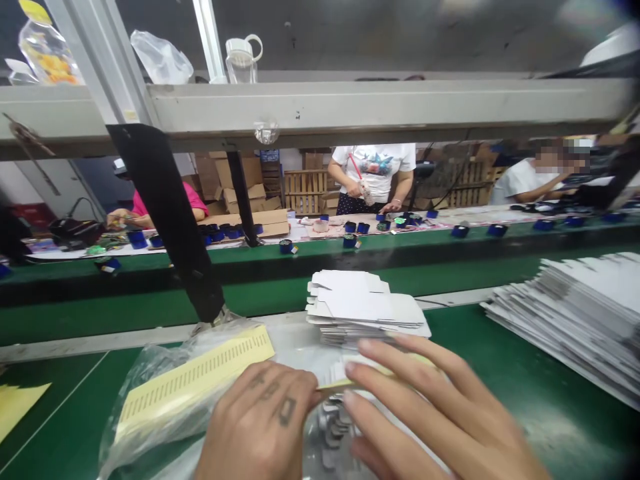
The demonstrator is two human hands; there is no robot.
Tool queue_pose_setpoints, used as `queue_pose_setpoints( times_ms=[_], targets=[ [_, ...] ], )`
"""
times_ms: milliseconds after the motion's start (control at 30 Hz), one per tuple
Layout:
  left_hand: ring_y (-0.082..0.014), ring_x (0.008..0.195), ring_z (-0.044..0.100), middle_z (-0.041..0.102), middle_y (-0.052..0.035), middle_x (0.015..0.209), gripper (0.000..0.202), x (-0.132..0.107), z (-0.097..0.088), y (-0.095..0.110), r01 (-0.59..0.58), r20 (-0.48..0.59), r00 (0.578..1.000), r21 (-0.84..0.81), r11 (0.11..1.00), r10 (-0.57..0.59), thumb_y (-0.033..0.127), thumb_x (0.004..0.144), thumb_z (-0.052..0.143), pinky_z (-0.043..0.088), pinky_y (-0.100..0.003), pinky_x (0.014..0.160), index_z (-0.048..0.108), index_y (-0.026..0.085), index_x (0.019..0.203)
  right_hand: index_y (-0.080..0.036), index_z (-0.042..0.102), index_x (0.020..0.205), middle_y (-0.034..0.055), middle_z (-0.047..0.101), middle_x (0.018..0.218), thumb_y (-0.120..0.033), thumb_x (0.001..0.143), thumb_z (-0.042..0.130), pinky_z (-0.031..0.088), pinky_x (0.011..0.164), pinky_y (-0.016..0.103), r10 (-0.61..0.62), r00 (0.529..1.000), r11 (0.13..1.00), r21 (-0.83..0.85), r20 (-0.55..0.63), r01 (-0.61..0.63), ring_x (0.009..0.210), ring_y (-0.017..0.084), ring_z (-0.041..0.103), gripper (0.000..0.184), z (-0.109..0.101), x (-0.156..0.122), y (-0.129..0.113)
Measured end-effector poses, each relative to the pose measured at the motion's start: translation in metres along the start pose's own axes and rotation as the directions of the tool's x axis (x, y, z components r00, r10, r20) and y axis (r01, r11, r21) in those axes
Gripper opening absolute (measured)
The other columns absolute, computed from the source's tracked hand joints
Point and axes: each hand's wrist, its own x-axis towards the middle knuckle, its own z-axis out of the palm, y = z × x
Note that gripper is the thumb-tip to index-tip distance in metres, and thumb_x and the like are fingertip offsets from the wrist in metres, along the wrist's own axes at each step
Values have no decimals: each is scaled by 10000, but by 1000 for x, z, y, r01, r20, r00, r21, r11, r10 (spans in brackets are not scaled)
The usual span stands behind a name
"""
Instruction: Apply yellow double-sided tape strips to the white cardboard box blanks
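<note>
One thin yellow strip (334,385) is pinched at its near end by the fingers of the left hand (260,420), in front of a small stack of flat white boxes (360,300), while its far part is covered by the right hand (440,407), whose fingers are spread, and whether it is gripped by them cannot be told. Between the hands, a grey, crinkled-looking object (331,433) is partly hidden and cannot be identified. On the green worktop (510,353), a printed yellow sheet (195,377) is enclosed in clear plastic, its print too small to be read, and a larger white stack (575,320) is cut off at the right edge.
</note>
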Motion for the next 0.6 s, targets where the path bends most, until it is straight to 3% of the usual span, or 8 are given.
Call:
queue_pose_setpoints(
  times_ms=[67, 167, 233, 333, 400, 500, 533, 600],
  targets=[
    [-178, 708, 656, 687, -20, 782, 190, 12, 7, 8, -33, -35, 999, -59, 998, 31, 16, 910, 477, 501, -326, 705, 578, 174, 943, -170, 695, 1025, 80, 795, 924, -74, 937, 473, 591, 807, 393, 44, 999, 993, 106, 7, -44, 848, 231, 745, 257, 5, 24, 1],
    [-167, 689, 653, 695, -21, 790, 218, 15, 17, 11, 45, -19, 999, -187, 981, -49, 46, 940, 419, 494, -301, 669, 589, 183, 937, -147, 703, 989, 53, 755, 769, -17, 933, 396, 546, 623, 298, 119, 989, 966, 223, 83, -135, 671, 169, 693, 337, 9, 27, 6],
    [-154, 692, 660, 700, -8, 787, 268, 15, 20, 12, 176, 117, 983, -341, 923, -144, 108, 979, 368, 482, -267, 646, 602, 208, 891, -139, 706, 1037, 75, 767, 852, -36, 947, 418, 548, 642, 299, 84, 991, 972, 210, 107, -105, 718, 175, 695, 319, 9, 17, 9],
    [-132, 681, 655, 688, 30, 737, 311, 20, 20, 16, 412, 361, 899, -502, 761, -248, 227, 1012, 359, 455, -232, 639, 627, 232, 857, -124, 700, 1064, 115, 774, 974, -60, 966, 434, 570, 724, 344, -13, 997, 984, 179, 76, 0, 825, 201, 708, 291, 9, 6, 11],
    [-124, 654, 635, 666, 43, 691, 323, 27, 19, 16, 499, 443, 853, -545, 673, -275, 299, 1012, 376, 435, -224, 626, 638, 237, 833, -135, 694, 1030, 108, 777, 986, -26, 944, 441, 573, 794, 378, -5, 998, 983, 182, 60, -6, 900, 219, 713, 288, 7, 5, 11],
    [-141, 675, 625, 676, 28, 711, 348, 28, 17, 7, 562, 465, 820, -546, 621, -334, 386, 1001, 388, 436, -235, 639, 650, 235, 829, -188, 659, 953, 79, 771, 987, -23, 910, 512, 578, 861, 387, 151, 988, 942, 298, 27, -152, 990, 240, 709, 225, -4, 10, 13],
    [-149, 698, 629, 686, 21, 736, 351, 24, 15, 0, 585, 464, 806, -533, 611, -368, 416, 993, 400, 447, -239, 654, 657, 237, 833, -210, 643, 938, 70, 765, 982, -52, 913, 540, 582, 866, 382, 242, 970, 908, 350, 10, -230, 1000, 244, 708, 190, -9, 12, 16],
    [-162, 745, 635, 693, 14, 766, 364, 13, 12, -15, 640, 465, 767, -517, 568, -441, 486, 959, 461, 475, -232, 668, 664, 243, 779, -239, 631, 915, 60, 753, 960, -153, 937, 575, 591, 830, 361, 453, 891, 803, 424, 20, -418, 971, 246, 711, 105, -20, 15, 25]
  ],
)
